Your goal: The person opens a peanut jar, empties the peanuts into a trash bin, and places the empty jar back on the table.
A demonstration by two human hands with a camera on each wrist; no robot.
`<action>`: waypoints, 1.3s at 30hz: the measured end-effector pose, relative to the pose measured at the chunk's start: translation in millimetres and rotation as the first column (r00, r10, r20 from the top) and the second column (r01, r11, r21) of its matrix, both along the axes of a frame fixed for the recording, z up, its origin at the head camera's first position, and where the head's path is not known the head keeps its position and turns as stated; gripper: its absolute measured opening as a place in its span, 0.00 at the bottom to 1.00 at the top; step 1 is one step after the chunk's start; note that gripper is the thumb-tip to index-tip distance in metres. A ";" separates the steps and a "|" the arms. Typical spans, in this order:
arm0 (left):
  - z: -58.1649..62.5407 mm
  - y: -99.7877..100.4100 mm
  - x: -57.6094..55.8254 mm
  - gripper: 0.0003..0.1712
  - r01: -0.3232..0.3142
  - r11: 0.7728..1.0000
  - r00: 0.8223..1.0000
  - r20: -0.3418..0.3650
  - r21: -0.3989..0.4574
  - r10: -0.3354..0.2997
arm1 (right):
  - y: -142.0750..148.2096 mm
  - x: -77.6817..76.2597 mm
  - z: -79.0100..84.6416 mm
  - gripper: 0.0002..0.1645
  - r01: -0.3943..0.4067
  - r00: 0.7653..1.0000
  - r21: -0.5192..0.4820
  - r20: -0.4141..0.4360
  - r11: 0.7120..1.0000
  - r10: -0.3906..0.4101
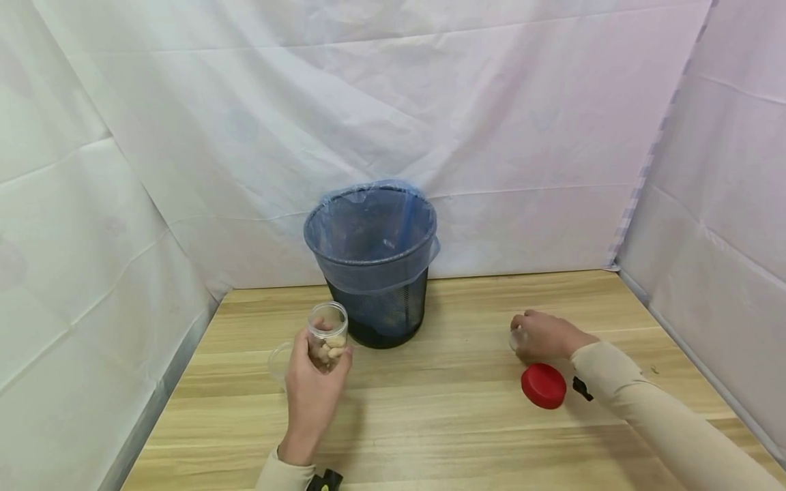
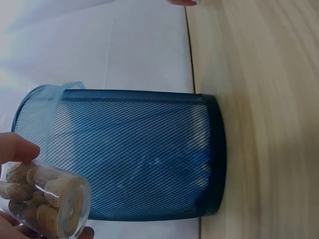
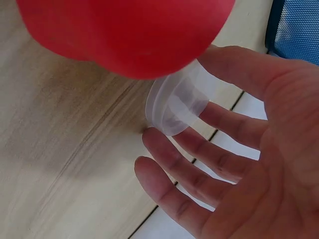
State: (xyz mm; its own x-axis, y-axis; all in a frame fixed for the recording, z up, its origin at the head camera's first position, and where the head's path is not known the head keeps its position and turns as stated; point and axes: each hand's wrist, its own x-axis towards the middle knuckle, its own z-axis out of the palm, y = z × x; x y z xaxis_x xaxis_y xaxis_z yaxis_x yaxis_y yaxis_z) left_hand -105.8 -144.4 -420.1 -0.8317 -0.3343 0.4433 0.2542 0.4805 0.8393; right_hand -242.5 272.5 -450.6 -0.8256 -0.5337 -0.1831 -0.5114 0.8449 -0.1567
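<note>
My left hand (image 1: 316,385) holds a clear jar (image 2: 77,204) with several unshelled peanuts (image 2: 42,191) inside, its open mouth upward in the head view. The jar is tilted and stands just in front of the mesh trash bin (image 2: 134,154). Over on the right, my right hand (image 1: 546,335) pinches a small translucent plastic cup-like piece (image 3: 174,102) between thumb and fingers, close over the table. Right beside that wrist is a red lid (image 1: 543,386), which fills the top of the right wrist view and partly overlaps the clear piece there.
The black mesh bin has a blue bag liner (image 1: 374,273) folded over its rim and stands at the back of the wooden table (image 1: 430,436). A clear round rim (image 1: 279,361) shows left of my left hand. White sheeting (image 1: 522,123) hangs behind and at both sides.
</note>
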 end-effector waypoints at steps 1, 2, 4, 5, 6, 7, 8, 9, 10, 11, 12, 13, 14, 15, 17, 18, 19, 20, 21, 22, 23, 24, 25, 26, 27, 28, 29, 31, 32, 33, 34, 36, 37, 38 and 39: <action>2.0 -1.7 -0.4 0.36 0.000 1.000 1.000 -0.015 0.000 0.000 | 0.2 0.7 0.1 0.25 0.085 0.996 -0.076 0.042 0.994 -0.082; 4.5 -3.4 -0.8 0.36 0.001 1.000 0.999 -0.032 -0.002 -0.001 | 0.7 0.4 0.2 0.27 0.099 0.994 -0.082 0.052 0.992 -0.095; 10.5 -7.3 -2.0 0.36 -0.002 1.000 0.998 -0.063 -0.013 0.001 | 0.8 0.0 3.5 0.30 0.118 0.991 -0.082 0.067 0.990 -0.112; 13.8 -9.2 -2.8 0.36 -0.004 1.000 0.997 -0.076 -0.020 0.002 | 0.8 -0.5 5.8 0.31 0.115 0.992 -0.074 0.066 0.991 -0.110; 17.1 -11.2 -3.7 0.35 -0.004 1.000 0.996 -0.087 -0.026 0.001 | 0.8 -1.2 9.0 0.32 0.113 0.992 -0.064 0.065 0.992 -0.109; 20.7 -13.3 -4.8 0.36 0.000 1.000 0.995 -0.097 -0.030 -0.003 | 0.5 -2.1 12.8 0.32 0.108 0.993 -0.058 0.061 0.992 -0.104; 24.5 -15.6 -6.0 0.35 0.001 0.999 0.994 -0.107 -0.040 -0.006 | 0.3 -3.3 16.8 0.32 0.101 0.994 -0.050 0.053 0.994 -0.098; 28.6 -17.9 -7.3 0.35 -0.001 0.998 0.993 -0.114 -0.055 -0.006 | -0.5 -4.4 22.0 0.32 0.091 0.995 -0.043 0.047 0.995 -0.089; 32.6 -20.6 -8.5 0.35 -0.001 0.998 0.993 -0.122 -0.067 -0.008 | -1.7 -5.6 27.7 0.32 0.075 0.997 -0.037 0.040 0.997 -0.073; 37.0 -23.2 -10.0 0.35 -0.004 0.996 0.992 -0.127 -0.084 -0.006 | -3.3 -6.7 33.7 0.32 0.058 0.998 -0.031 0.031 0.998 -0.057; 41.5 -26.1 -11.6 0.34 -0.007 0.995 0.991 -0.130 -0.103 -0.006 | -5.0 -8.0 39.9 0.31 0.043 0.999 -0.027 0.024 0.999 -0.042; 46.2 -29.2 -13.8 0.34 -0.009 0.993 0.991 -0.131 -0.117 -0.007 | -7.2 -8.9 46.9 0.31 0.024 1.000 -0.024 0.016 0.999 -0.024; 51.4 -32.1 -16.0 0.34 -0.015 0.991 0.992 -0.128 -0.135 -0.003 | -9.5 -10.4 53.1 0.31 0.006 1.000 -0.018 0.003 1.000 -0.006; 56.9 -34.9 -18.3 0.34 -0.017 0.989 0.993 -0.122 -0.149 -0.001 | -12.3 -11.7 59.7 0.30 -0.007 1.000 -0.011 -0.010 1.000 0.007; 67.9 -40.5 -24.0 0.34 -0.009 0.987 0.995 -0.098 -0.158 -0.007 | -18.1 -14.3 73.2 0.30 -0.025 0.999 0.010 -0.040 1.000 0.025; 73.5 -43.2 -27.4 0.34 -0.003 0.987 0.996 -0.085 -0.161 -0.011 | -21.4 -15.8 81.1 0.30 -0.024 0.998 0.021 -0.051 1.000 0.025; 79.3 -45.9 -30.8 0.34 0.008 0.987 0.997 -0.071 -0.158 -0.019 | -24.6 -17.8 89.3 0.30 -0.027 0.997 0.033 -0.070 0.999 0.030; 85.3 -48.1 -34.0 0.34 0.017 0.987 0.998 -0.058 -0.159 -0.027 | -28.3 -20.0 98.1 0.30 -0.023 0.996 0.041 -0.087 0.999 0.026; 90.9 -50.5 -38.1 0.34 0.030 0.987 0.998 -0.049 -0.160 -0.039 | -32.3 -21.7 109.1 0.30 -0.016 0.995 0.051 -0.101 0.999 0.021; 96.7 -52.9 -42.5 0.35 0.046 0.986 0.998 -0.043 -0.158 -0.054 | -36.8 -23.4 121.1 0.31 -0.009 0.994 0.057 -0.109 0.998 0.015; 102.7 -54.9 -47.2 0.35 0.062 0.986 0.997 -0.040 -0.156 -0.069 | -41.2 -26.2 132.9 0.31 -0.004 0.992 0.062 -0.122 0.998 0.012; 108.4 -57.1 -51.8 0.35 0.074 0.984 0.996 -0.036 -0.165 -0.081 | -46.2 -28.7 145.1 0.31 0.001 0.991 0.069 -0.135 0.998 0.008; 113.6 -59.4 -56.8 0.35 0.085 0.981 0.995 -0.033 -0.175 -0.092 | -51.2 -31.8 157.0 0.31 0.006 0.988 0.080 -0.153 0.997 0.007; 119.2 -61.5 -62.0 0.35 0.099 0.978 0.994 -0.028 -0.183 -0.106 | -56.7 -34.9 168.8 0.31 0.010 0.987 0.089 -0.162 0.996 0.004; 124.6 -63.6 -68.0 0.34 0.113 0.975 0.992 -0.026 -0.190 -0.120 | -62.1 -38.1 179.8 0.31 0.012 0.985 0.105 -0.174 0.994 0.006; 129.9 -65.6 -73.9 0.33 0.124 0.972 0.991 -0.024 -0.202 -0.131 | -67.7 -41.8 190.0 0.31 0.011 0.983 0.117 -0.184 0.993 0.011; 135.4 -67.6 -79.5 0.32 0.127 0.966 0.991 -0.020 -0.225 -0.135 | -73.5 -45.7 199.0 0.31 0.008 0.981 0.129 -0.193 0.992 0.017; 146.3 -71.3 -91.0 0.31 0.144 0.955 0.989 -0.002 -0.260 -0.150 | -85.2 -52.0 216.3 0.32 0.002 0.979 0.145 -0.203 0.989 0.028; 151.8 -72.8 -97.2 0.30 0.148 0.949 0.988 0.004 -0.279 -0.153 | -91.2 -55.1 223.6 0.32 -0.001 0.978 0.148 -0.205 0.989 0.032; 156.8 -74.3 -103.5 0.30 0.150 0.942 0.988 0.010 -0.300 -0.154 | -97.6 -57.8 230.6 0.32 -0.004 0.978 0.151 -0.206 0.989 0.036; 161.8 -75.5 -109.4 0.31 0.145 0.934 0.989 0.014 -0.326 -0.149 | -104.3 -60.3 236.7 0.32 -0.006 0.978 0.147 -0.204 0.989 0.036; 170.5 -77.1 -121.7 0.33 0.140 0.920 0.990 0.019 -0.367 -0.143 | -117.8 -65.4 246.8 0.33 -0.009 0.980 0.138 -0.194 0.990 0.036; 174.0 -77.5 -128.0 0.34 0.126 0.910 0.991 0.011 -0.395 -0.133 | -124.6 -68.4 250.4 0.33 -0.010 0.982 0.135 -0.188 0.991 0.035; 177.1 -77.7 -133.9 0.35 0.113 0.899 0.992 0.005 -0.424 -0.123 | -131.5 -71.6 252.8 0.34 -0.010 0.983 0.126 -0.180 0.992 0.033; 179.8 -77.6 -139.5 0.36 0.105 0.887 0.993 -0.004 -0.449 -0.120 | -138.1 -75.3 254.3 0.34 -0.009 0.984 0.118 -0.173 0.993 0.030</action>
State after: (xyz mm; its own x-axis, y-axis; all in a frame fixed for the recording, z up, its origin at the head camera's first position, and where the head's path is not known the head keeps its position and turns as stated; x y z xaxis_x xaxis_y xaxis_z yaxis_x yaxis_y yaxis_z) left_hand -245.3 -222.1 -240.4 -0.8355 0.0002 0.5495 0.3511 0.7696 0.5334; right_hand -317.8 134.3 -196.3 -0.8402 -0.5332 -0.0990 -0.5385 0.8419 0.0355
